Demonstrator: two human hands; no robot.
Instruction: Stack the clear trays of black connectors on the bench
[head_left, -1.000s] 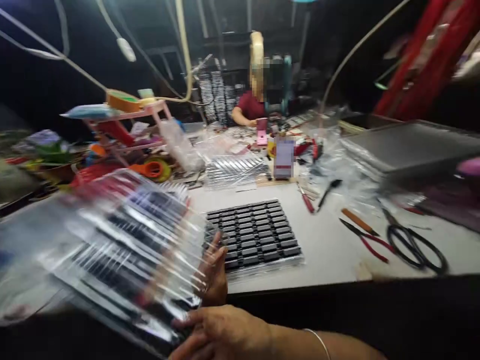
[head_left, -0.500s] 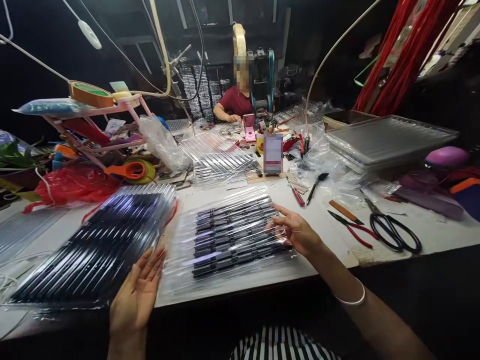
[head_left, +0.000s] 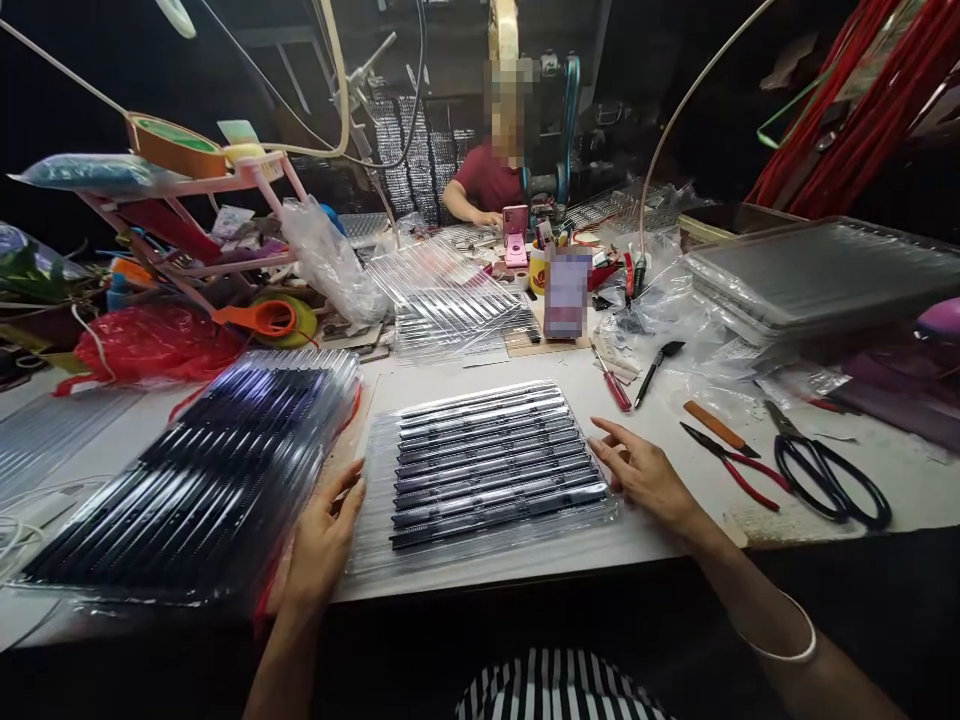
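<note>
A clear plastic tray (head_left: 499,465) with several long black toothed strips in its grooves lies flat before me on the white table. My left hand (head_left: 326,530) is by its left edge, fingers a little bent and apart, gripping nothing. Along the right edge rests my right hand (head_left: 649,485), open, its fingers loosely stretched; the fingertips touch or nearly touch the tray's rim. To the left, a stack of clear trays (head_left: 202,470) carries more black strips.
Right of me lie pliers (head_left: 739,465), scissors (head_left: 825,465), a red-handled screwdriver (head_left: 611,378) and a black pen-like tool (head_left: 656,375). Lidded clear trays (head_left: 825,270) stand behind. A phone (head_left: 566,295) stands ahead; across the table sits a person (head_left: 491,185).
The tray of strips now sits lower and flatter, its strips sharper in view. My right hand has let go of its right side; my left hand has moved to its left edge.
</note>
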